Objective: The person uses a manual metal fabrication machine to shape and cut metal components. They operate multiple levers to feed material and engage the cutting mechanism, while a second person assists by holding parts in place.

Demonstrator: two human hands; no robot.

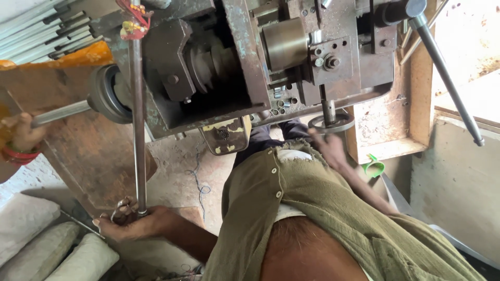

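Head view: camera looks down along the person's olive shirt point(333, 208) to a rusty metal-working machine point(250, 62).
Left hand point(130, 221): at about 8 o'clock in the frame, fingers curled closed around the lower end of a long steel rod point(137, 125).
Steel rod: stands nearly vertical, from the hand up to the machine top at 11 o'clock (a red and yellow thread knot point(133, 21) hangs beside its upper end).
Right hand point(328, 148): just right of centre, touching the rim of a small round handwheel point(333, 124) under the machine; it is blurred, so I cannot tell if the grip is closed.
Another person's hand point(23, 135): at 9 o'clock, with red bangles, holding a horizontal grey shaft point(60, 113) that enters a dark round pulley point(104, 93).
Long lever point(448, 78): slants from 1 o'clock down toward 3 o'clock.
Grey sacks point(47, 244): lie at 7 o'clock.
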